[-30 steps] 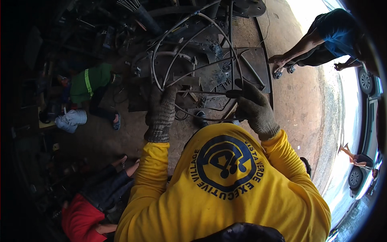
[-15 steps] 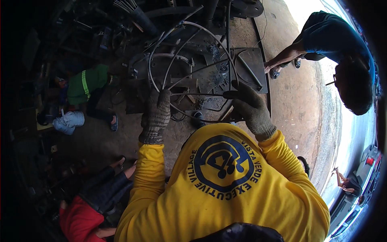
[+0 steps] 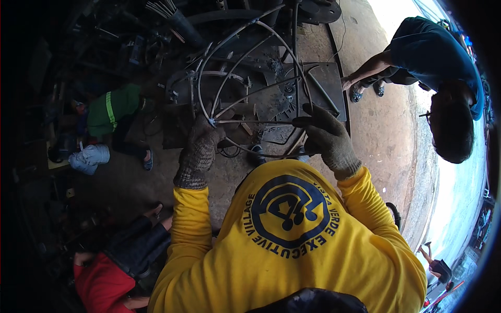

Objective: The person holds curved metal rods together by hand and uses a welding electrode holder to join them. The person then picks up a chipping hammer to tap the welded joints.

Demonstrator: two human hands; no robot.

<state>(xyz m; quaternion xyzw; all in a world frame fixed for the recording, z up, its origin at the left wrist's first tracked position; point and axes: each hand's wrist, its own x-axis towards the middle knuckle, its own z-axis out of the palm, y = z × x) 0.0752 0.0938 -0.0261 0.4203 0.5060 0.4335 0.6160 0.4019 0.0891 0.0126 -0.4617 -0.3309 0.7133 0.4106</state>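
Here, rod frame [image 3: 255,122] against gloved fingers [image 3: 319,117]

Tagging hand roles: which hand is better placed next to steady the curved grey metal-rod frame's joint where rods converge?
Left, likely: the knit-gloved left hand is close beside that joint, while the gloved right hand is across the frame from it.

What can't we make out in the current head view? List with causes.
All in the head view:
- Left gloved hand: fingertips lost in shadow, so its hold on the bent-rod frame is unclear.
- Right gloved hand: its palm faces away from the camera; finger contact with the frame can't be settled.
- Rods at upper left: lower ends hidden inside the dark tube.
- Red top: cut off by the lower edge.
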